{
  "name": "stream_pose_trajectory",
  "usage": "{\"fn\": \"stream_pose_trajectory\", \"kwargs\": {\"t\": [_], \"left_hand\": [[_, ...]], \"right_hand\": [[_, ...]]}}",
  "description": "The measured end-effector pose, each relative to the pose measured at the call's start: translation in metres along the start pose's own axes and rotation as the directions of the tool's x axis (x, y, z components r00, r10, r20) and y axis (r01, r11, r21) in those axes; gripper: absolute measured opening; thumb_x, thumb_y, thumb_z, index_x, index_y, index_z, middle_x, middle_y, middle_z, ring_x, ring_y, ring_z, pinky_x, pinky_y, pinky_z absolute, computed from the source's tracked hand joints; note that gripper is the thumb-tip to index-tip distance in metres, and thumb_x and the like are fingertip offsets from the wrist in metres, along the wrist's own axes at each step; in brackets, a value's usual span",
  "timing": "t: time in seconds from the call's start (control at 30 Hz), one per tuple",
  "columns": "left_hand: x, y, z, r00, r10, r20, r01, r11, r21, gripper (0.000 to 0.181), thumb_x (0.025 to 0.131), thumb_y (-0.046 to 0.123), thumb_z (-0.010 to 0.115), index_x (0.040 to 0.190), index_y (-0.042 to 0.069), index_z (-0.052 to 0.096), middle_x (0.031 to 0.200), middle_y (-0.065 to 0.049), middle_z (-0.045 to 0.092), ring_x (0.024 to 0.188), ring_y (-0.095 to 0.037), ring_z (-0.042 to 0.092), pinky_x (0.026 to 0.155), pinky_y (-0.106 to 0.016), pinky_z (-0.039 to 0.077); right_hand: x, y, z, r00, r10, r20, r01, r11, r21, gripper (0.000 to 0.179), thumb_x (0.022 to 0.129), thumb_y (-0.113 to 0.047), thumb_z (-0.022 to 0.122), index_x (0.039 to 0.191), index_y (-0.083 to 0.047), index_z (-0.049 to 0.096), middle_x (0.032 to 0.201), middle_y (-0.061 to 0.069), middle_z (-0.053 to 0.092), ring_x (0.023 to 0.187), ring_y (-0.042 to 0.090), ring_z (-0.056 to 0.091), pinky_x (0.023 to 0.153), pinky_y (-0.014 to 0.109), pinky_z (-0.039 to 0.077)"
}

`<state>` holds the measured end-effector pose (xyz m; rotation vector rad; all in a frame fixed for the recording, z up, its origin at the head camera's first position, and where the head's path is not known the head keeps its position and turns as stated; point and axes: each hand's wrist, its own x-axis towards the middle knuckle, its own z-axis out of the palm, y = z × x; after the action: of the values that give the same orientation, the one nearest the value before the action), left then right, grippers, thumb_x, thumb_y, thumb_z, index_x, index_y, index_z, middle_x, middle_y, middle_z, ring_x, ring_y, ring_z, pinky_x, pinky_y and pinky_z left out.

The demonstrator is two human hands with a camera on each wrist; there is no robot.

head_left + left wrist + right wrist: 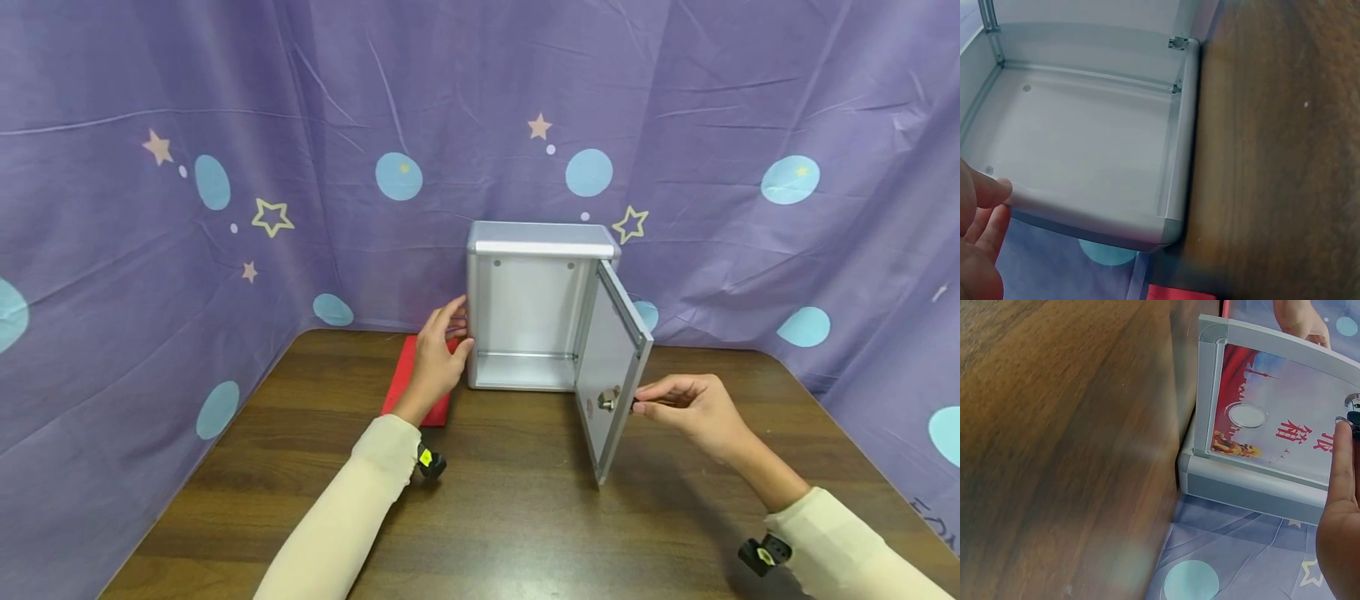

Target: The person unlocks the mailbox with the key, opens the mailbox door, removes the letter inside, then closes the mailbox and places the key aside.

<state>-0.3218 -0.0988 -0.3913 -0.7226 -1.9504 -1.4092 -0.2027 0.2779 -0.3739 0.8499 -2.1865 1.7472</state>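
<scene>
Box between the two hands, door standing open on the right-hand side

The metal box [543, 248] stands upright on the wooden table [495, 500], between the left hand and the right hand. Its door [603, 358] is hinged on the side nearer the right hand and projects toward the person.

Left hand [438, 358]: positioned at the outer side wall of the box. The fingers are loosely extended along this wall, and the thumb lies at the front edge. In the left wrist view, the thumb tip and one fingertip meet the rim; the hand is not closed into a fist.

Right hand [693, 408]: positioned at the outer face of the door. Thumb and index finger pinch a small black piece [1354, 419] at the lock. Whether this piece is a key or a knob cannot be told. The metal lock back [607, 401] protrudes from the inner face, across the door from the right fingertips.

Door exterior: the right wrist view shows red characters [1297, 431] beside the right fingers, and a pale oval disc [1246, 415] farther from them.

Surroundings: a flat red item [405, 375] lies on the table behind the left hand, which partly hides it. A pale sleeve [337, 508] covers the left forearm. Beyond both hands hangs a purple curtain [480, 100] patterned with stars and blue dots.
</scene>
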Motion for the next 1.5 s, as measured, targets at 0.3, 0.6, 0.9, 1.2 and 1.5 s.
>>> {"fn": "stream_pose_trajectory", "kwargs": {"t": [0.3, 0.6, 0.9, 1.2, 1.5], "left_hand": [[-0.002, -0.001, 0.004, 0.999, 0.030, -0.029, -0.029, 0.999, 0.031, 0.073, 0.079, -0.027, 0.068, 0.145, 0.001, 0.053, 0.124, -0.020, 0.060, 0.108, -0.033, 0.064, 0.093, -0.039, 0.058], [-0.001, -0.005, 0.007, 0.997, 0.069, -0.035, -0.067, 0.997, 0.048, 0.073, 0.079, -0.026, 0.067, 0.145, 0.001, 0.052, 0.123, -0.020, 0.059, 0.106, -0.033, 0.064, 0.091, -0.042, 0.058], [-0.003, -0.006, 0.007, 0.996, 0.073, -0.041, -0.071, 0.996, 0.044, 0.075, 0.078, -0.027, 0.067, 0.146, 0.002, 0.052, 0.124, -0.020, 0.059, 0.106, -0.037, 0.064, 0.090, -0.045, 0.059], [-0.003, -0.006, 0.007, 0.996, 0.076, -0.038, -0.074, 0.995, 0.062, 0.073, 0.080, -0.026, 0.066, 0.145, 0.002, 0.052, 0.123, -0.020, 0.059, 0.105, -0.037, 0.063, 0.090, -0.044, 0.059], [-0.003, -0.007, 0.006, 0.996, 0.082, -0.038, -0.079, 0.995, 0.068, 0.071, 0.081, -0.026, 0.066, 0.145, 0.000, 0.052, 0.122, -0.020, 0.059, 0.104, -0.038, 0.064, 0.090, -0.042, 0.059]], "right_hand": [[0.003, 0.000, 0.006, 1.000, 0.004, 0.027, -0.005, 1.000, 0.009, 0.012, 0.083, 0.015, 0.074, 0.093, 0.009, 0.075, 0.095, 0.008, 0.078, 0.083, 0.012, 0.076, 0.067, 0.026, 0.062], [0.008, -0.003, 0.017, 0.998, -0.010, 0.063, 0.007, 0.999, 0.037, 0.012, 0.084, 0.015, 0.073, 0.094, 0.011, 0.074, 0.098, 0.008, 0.078, 0.084, 0.014, 0.076, 0.065, 0.029, 0.062], [0.018, -0.004, 0.036, 0.996, -0.014, 0.093, 0.011, 0.999, 0.036, 0.013, 0.082, 0.015, 0.075, 0.095, 0.011, 0.074, 0.098, 0.012, 0.078, 0.086, 0.013, 0.076, 0.069, 0.030, 0.063], [0.027, -0.002, 0.055, 0.996, -0.006, 0.087, 0.003, 0.999, 0.035, 0.013, 0.085, 0.007, 0.078, 0.097, 0.011, 0.074, 0.096, 0.017, 0.077, 0.085, 0.015, 0.075, 0.071, 0.030, 0.063], [0.036, -0.006, 0.075, 0.998, 0.042, 0.045, -0.043, 0.999, 0.015, 0.016, 0.083, 0.012, 0.076, 0.098, 0.008, 0.076, 0.093, 0.019, 0.076, 0.083, 0.005, 0.073, 0.073, 0.029, 0.062]]}}
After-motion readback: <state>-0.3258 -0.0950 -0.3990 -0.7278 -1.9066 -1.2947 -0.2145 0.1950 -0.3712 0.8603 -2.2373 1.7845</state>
